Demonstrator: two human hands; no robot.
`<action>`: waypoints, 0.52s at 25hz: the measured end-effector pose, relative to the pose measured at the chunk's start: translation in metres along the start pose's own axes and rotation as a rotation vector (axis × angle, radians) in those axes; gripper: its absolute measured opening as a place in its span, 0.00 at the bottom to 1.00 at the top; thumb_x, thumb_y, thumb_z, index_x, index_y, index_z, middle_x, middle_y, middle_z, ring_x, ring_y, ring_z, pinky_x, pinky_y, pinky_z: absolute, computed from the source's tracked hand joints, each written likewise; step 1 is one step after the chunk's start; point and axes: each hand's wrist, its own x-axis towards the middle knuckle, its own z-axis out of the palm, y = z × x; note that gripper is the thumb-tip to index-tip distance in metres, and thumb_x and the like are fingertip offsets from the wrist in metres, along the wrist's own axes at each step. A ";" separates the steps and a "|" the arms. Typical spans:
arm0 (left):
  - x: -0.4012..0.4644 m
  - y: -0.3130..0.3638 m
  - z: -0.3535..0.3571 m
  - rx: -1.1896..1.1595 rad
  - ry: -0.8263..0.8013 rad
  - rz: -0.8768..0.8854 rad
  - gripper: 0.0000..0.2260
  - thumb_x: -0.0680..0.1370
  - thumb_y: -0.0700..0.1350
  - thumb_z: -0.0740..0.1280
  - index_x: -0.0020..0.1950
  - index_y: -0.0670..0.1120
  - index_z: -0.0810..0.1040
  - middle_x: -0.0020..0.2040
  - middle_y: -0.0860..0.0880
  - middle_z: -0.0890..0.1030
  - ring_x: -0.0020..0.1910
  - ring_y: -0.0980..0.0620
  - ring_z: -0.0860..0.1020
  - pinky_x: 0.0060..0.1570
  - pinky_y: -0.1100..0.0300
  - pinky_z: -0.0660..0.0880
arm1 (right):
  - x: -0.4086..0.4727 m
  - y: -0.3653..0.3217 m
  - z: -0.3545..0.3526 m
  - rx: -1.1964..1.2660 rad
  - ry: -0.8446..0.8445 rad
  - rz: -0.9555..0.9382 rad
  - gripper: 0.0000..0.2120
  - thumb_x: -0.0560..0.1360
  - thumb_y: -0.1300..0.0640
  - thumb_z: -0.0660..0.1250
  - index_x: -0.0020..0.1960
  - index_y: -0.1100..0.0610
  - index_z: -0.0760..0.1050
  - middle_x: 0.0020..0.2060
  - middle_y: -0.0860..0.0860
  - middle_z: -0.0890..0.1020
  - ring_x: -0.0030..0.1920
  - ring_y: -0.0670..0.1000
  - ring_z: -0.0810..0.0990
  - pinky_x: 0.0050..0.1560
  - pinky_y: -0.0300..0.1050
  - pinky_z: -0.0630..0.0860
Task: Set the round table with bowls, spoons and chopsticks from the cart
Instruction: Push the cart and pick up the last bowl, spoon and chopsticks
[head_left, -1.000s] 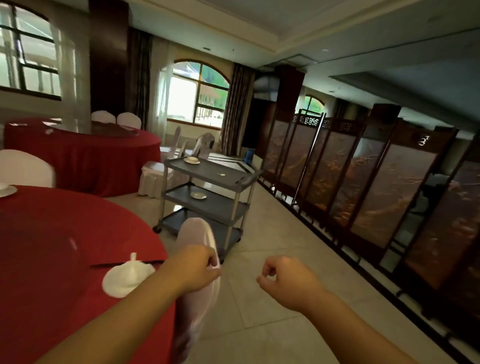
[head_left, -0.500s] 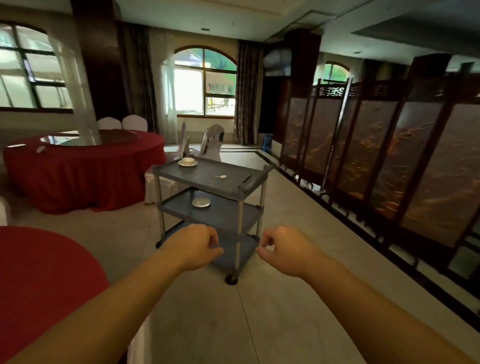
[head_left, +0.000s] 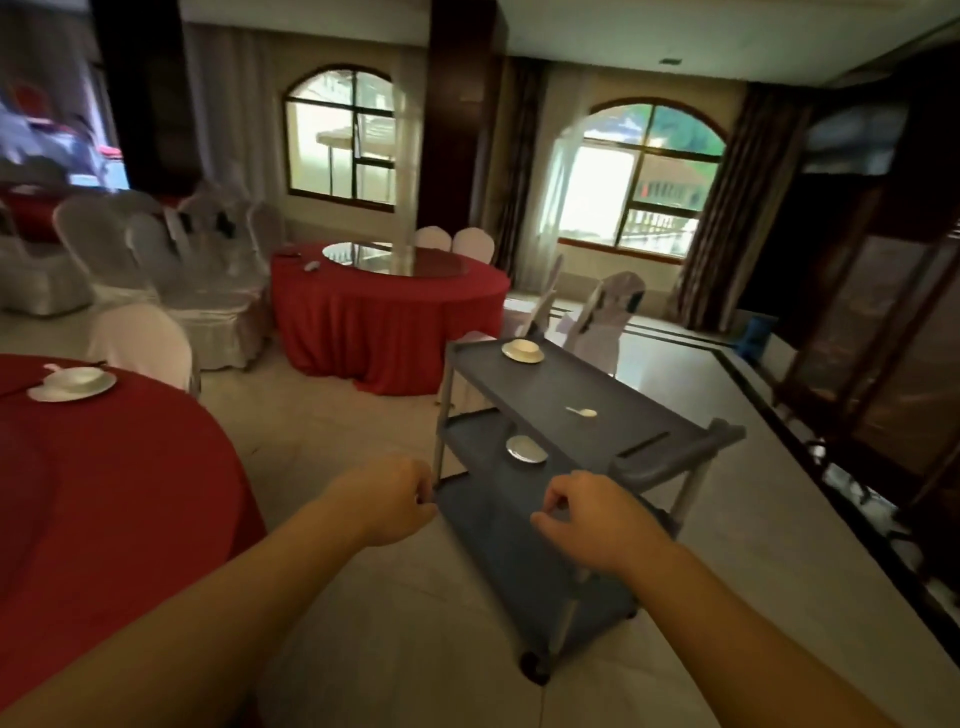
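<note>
Two hands reach forward, both loosely curled and holding nothing: the left hand (head_left: 387, 501) just beside the near corner of the grey cart (head_left: 571, 415), the right hand (head_left: 592, 519) in front of its lower shelves. On the cart's top shelf a white spoon (head_left: 582, 412) lies flat, its long axis running left to right, bowl end to the right, beyond the right hand. A bowl on a saucer (head_left: 522, 351) sits at the far end. A small plate (head_left: 526, 449) rests on the middle shelf. On the red tabletop (head_left: 104, 493) at left sits another bowl (head_left: 72, 378).
</note>
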 end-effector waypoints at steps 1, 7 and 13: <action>0.029 -0.006 0.001 -0.004 0.009 -0.018 0.10 0.78 0.55 0.68 0.55 0.53 0.80 0.55 0.52 0.81 0.52 0.53 0.79 0.54 0.56 0.78 | 0.032 0.008 0.004 0.003 -0.008 -0.016 0.11 0.74 0.42 0.68 0.48 0.49 0.79 0.47 0.47 0.80 0.46 0.48 0.79 0.49 0.48 0.79; 0.240 -0.052 0.010 -0.091 -0.017 -0.018 0.10 0.79 0.52 0.68 0.58 0.50 0.79 0.56 0.51 0.80 0.53 0.53 0.79 0.46 0.63 0.75 | 0.233 0.057 0.024 -0.021 -0.021 -0.012 0.11 0.75 0.43 0.69 0.49 0.51 0.80 0.47 0.48 0.81 0.46 0.49 0.80 0.49 0.46 0.79; 0.445 -0.079 -0.008 -0.043 -0.051 0.005 0.13 0.80 0.54 0.66 0.60 0.50 0.78 0.57 0.50 0.81 0.53 0.53 0.79 0.50 0.61 0.75 | 0.411 0.109 0.019 0.052 -0.012 0.113 0.09 0.75 0.44 0.68 0.48 0.49 0.79 0.45 0.47 0.80 0.44 0.47 0.80 0.50 0.50 0.81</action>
